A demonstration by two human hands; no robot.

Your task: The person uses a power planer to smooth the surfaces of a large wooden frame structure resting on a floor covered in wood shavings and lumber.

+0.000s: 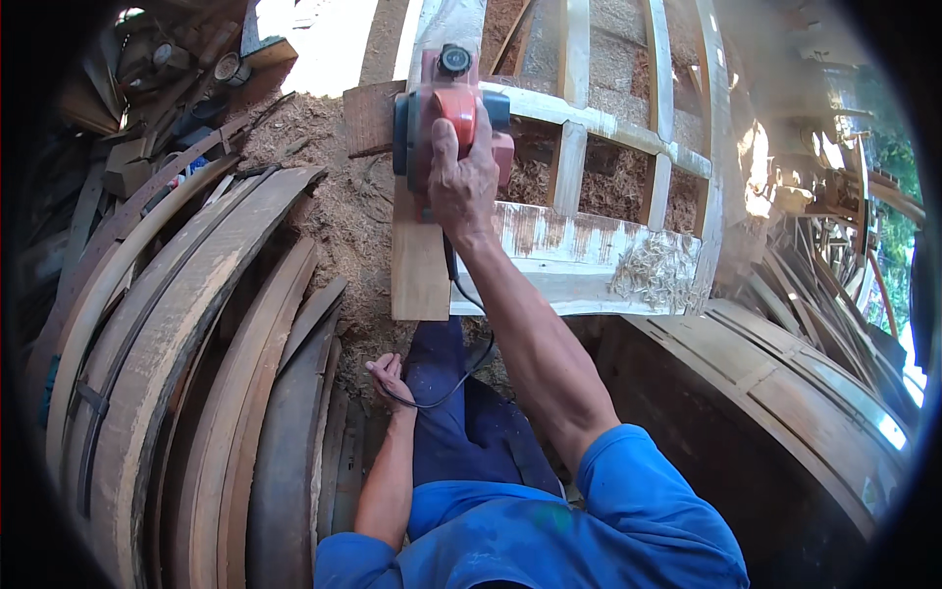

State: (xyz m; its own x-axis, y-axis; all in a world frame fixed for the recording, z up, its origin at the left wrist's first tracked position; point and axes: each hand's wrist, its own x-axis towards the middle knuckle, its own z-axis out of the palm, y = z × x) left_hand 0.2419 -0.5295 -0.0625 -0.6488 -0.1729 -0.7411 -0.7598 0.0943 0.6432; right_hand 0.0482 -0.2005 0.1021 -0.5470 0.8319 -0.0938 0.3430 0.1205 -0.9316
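My right hand grips the red-orange handle of an electric planer with a dark red and black body and a round knob in front. The planer rests on the left side rail of a pale wooden frame. Beside my thigh, my left hand is loosely curled around the black power cord. From there the cord loops up past my right forearm to the planer. Curled shavings lie on the frame's near crosspiece.
Several long curved boards stand stacked to my left. Sawdust covers the ground beside the frame. A panelled wooden piece lies at the right, with a heap of thin offcuts behind it. More scrap wood fills the far left.
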